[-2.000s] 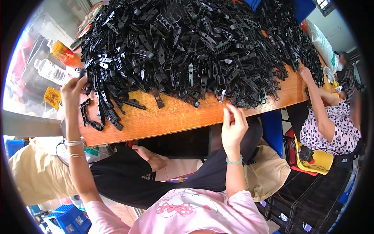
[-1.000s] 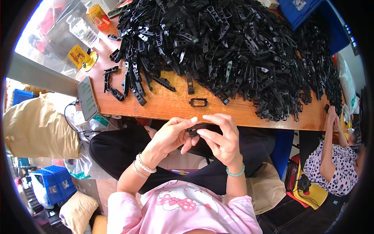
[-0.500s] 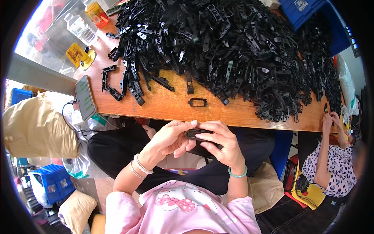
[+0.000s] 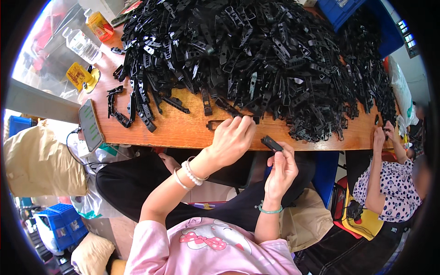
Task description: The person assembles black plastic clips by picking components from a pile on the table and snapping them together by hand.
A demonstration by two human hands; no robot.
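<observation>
My right hand [image 4: 281, 176] holds a small, dark, elongated black plastic part [image 4: 272, 143] between thumb and fingers, just off the table's front edge. Over that edge reaches my left hand [image 4: 233, 140], its fingers curled down on a black plastic strip [image 4: 228, 108] at the near side of the pile; the fingertips are partly hidden. Beside the left hand lies a rectangular black plastic frame [image 4: 213, 124], partly covered by it. A single upright black strip [image 4: 207, 103] rests behind the frame. Beyond spreads a large heap of black plastic parts [image 4: 275, 59].
On the wooden table [image 4: 169, 135] are a phone [image 4: 91, 124], a yellow holder [image 4: 80, 76], a clear bottle [image 4: 82, 46] and an orange-labelled bottle [image 4: 99, 25]. A blue crate [image 4: 341, 13] stands at the back right. At right, another person's hands [image 4: 384, 134] work at the table edge.
My hands have parted. The left has gone forward from the lap onto the table by the pile; the right has shifted right, holding the dark plastic part.
</observation>
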